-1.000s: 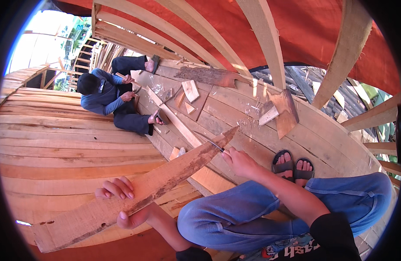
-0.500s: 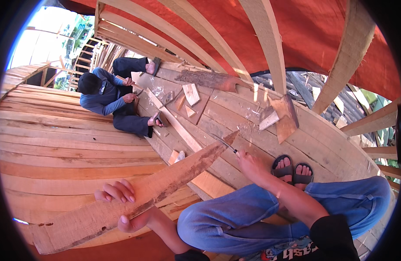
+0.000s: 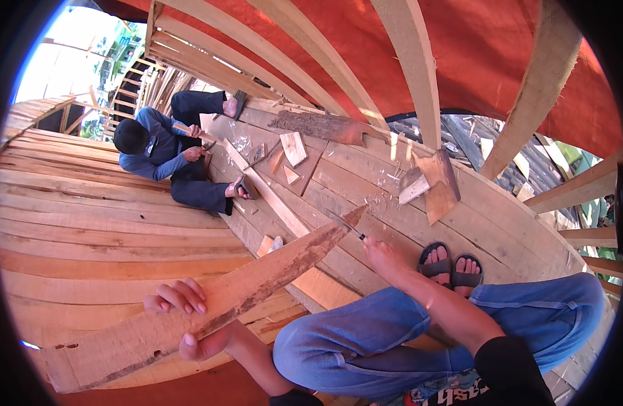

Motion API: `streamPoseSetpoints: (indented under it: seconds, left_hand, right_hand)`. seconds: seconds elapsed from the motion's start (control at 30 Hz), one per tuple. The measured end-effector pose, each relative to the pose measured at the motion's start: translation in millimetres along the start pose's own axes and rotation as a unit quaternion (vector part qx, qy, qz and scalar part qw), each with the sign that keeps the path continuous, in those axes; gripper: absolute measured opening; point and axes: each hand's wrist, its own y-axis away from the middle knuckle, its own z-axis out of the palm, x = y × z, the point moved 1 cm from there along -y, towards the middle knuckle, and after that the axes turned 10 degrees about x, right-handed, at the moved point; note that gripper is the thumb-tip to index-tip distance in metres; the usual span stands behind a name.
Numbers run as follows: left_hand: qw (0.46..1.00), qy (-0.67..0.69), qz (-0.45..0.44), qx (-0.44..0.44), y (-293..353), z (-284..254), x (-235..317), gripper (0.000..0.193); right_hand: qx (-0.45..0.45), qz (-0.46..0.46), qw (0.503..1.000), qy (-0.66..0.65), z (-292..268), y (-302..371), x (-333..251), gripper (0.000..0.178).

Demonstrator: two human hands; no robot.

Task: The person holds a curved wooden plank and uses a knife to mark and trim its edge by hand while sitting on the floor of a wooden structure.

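A long wooden plank (image 3: 210, 301), rough and dark along its lower edge, slants across the lower left and tapers to a point at its far end. My left hand (image 3: 183, 318) grips it near the wide end, fingers over the top edge and thumb below. In my right hand (image 3: 382, 256) is a knife (image 3: 349, 227) with a dark handle, my fingers closed round it. Its thin blade lies against the plank close to the pointed tip.
A co-worker (image 3: 149, 145) sits at the upper left, hands on a piece of wood. Wood offcuts (image 3: 294, 149) and shavings lie on the plank floor (image 3: 365, 169). Curved wooden ribs (image 3: 413, 61) rise at the right before a red tarp (image 3: 480, 54). My sandalled feet (image 3: 450, 265) rest on the boards.
My right hand and the knife have shifted slightly left and down along the plank's tip. The whole view has drifted a little; my left hand keeps its hold.
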Motion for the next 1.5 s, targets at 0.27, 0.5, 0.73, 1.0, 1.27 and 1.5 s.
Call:
streamPoseSetpoints:
  seconds: [0.27,0.5,0.73,1.0,1.27,1.5]
  left_hand:
    - [1.000,-0.004,0.002,-0.027,0.2,-1.8,2.9,0.046]
    - [0.999,0.003,-0.006,-0.045,1.2,-3.9,3.1,0.046]
    - [0.999,-0.006,0.000,-0.043,0.0,-9.0,7.2,0.046]
    - [1.000,-0.010,-0.002,-0.012,1.5,-6.5,7.1,0.046]
    - [1.000,-0.024,-0.004,-0.009,5.2,-6.2,9.4,0.046]
    - [1.000,-0.007,0.001,-0.007,3.8,-1.6,8.6,0.046]
  right_hand:
    - [-0.017,0.007,1.000,0.009,0.2,-3.9,-12.8,0.027]
    - [-0.009,-0.002,0.999,0.033,-2.9,-10.7,-7.3,0.025]
    - [-0.037,-0.060,0.997,0.012,-31.0,-3.7,-61.5,0.022]
    - [-0.021,-0.025,0.999,0.013,-24.7,-3.4,-53.9,0.015]
    - [0.012,-0.018,0.999,0.032,-29.0,-6.9,-44.7,0.014]
    - [0.008,0.013,0.999,0.039,-13.8,-13.8,-22.2,0.017]
